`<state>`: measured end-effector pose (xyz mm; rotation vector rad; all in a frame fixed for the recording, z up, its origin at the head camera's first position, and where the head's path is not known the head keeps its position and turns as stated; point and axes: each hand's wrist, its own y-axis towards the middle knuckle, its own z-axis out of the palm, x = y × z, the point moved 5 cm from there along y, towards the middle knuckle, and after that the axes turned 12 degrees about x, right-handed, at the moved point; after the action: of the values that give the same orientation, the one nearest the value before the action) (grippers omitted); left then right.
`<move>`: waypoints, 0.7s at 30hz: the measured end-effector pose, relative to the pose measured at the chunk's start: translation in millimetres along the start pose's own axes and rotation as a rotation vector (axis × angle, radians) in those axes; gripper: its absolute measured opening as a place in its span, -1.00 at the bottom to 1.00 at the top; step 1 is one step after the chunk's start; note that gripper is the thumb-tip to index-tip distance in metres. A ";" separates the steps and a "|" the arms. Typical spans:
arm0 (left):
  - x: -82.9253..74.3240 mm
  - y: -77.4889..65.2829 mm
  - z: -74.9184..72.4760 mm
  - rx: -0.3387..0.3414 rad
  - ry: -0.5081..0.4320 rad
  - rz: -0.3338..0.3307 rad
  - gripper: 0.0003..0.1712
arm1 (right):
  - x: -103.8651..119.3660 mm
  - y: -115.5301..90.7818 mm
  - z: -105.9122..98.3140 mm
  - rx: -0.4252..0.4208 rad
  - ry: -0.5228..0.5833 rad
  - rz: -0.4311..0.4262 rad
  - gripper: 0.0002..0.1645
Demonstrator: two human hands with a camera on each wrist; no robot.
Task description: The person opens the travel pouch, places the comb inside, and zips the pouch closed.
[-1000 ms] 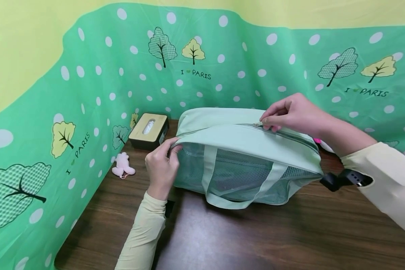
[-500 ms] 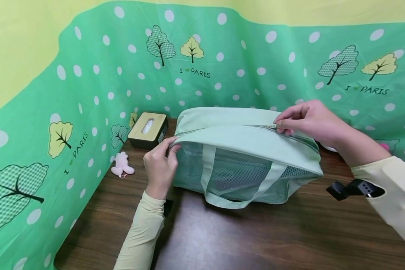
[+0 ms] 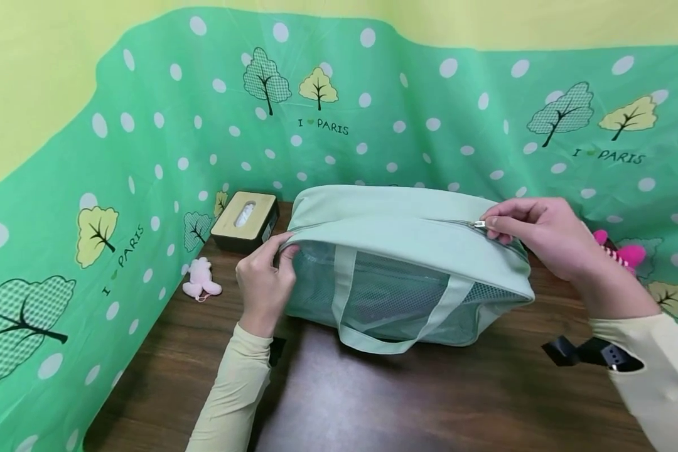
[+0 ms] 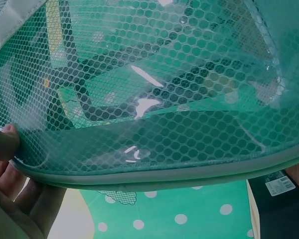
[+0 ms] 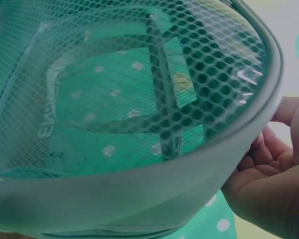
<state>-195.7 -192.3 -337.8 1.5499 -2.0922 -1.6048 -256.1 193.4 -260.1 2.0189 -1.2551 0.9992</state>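
Note:
A pale green bag (image 3: 395, 245) with a see-through mesh side stands on the dark wooden table. One of its strap handles (image 3: 343, 295) hangs down the front. My left hand (image 3: 267, 282) grips the bag's upper left edge between thumb and fingers. Near the right end of the top, my right hand (image 3: 548, 235) pinches the zipper pull (image 3: 478, 224). Behind the slider the zipper line runs left, partly covered by a fabric fold. In the left wrist view, the left thumb and fingers hold the edge beside the mesh (image 4: 154, 99). The right wrist view shows my right hand (image 5: 274, 164) at the bag's rim.
Behind the bag's left end sits a black tissue box (image 3: 245, 221) with a wooden lid. A small pink plush toy (image 3: 201, 279) lies left of the bag. Something bright pink (image 3: 627, 254) shows behind the right wrist. A green printed curtain (image 3: 373, 125) walls the table.
My right hand has drawn the zipper pull to the right and slightly nearer along the bag's top. My left hand stays at the left edge.

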 end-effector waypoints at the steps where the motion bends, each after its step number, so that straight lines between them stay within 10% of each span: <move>1: 0.1 -0.1 0.8 -0.002 0.003 0.004 -0.83 | -2.1 -2.8 -0.3 -0.021 0.000 -0.001 -0.68; 13: -2.6 0.8 1.2 -0.013 0.028 0.021 -0.83 | -19.6 -27.1 -1.5 -0.210 0.083 -0.076 -0.61; 21: -2.3 -3.8 1.1 -0.032 0.046 0.021 -0.85 | -46.1 -46.3 7.9 -0.284 0.481 -0.213 -0.58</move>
<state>-192.8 -189.7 -340.1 1.5344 -2.0428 -1.5725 -224.7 229.2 -305.7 1.5357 -0.8490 1.0532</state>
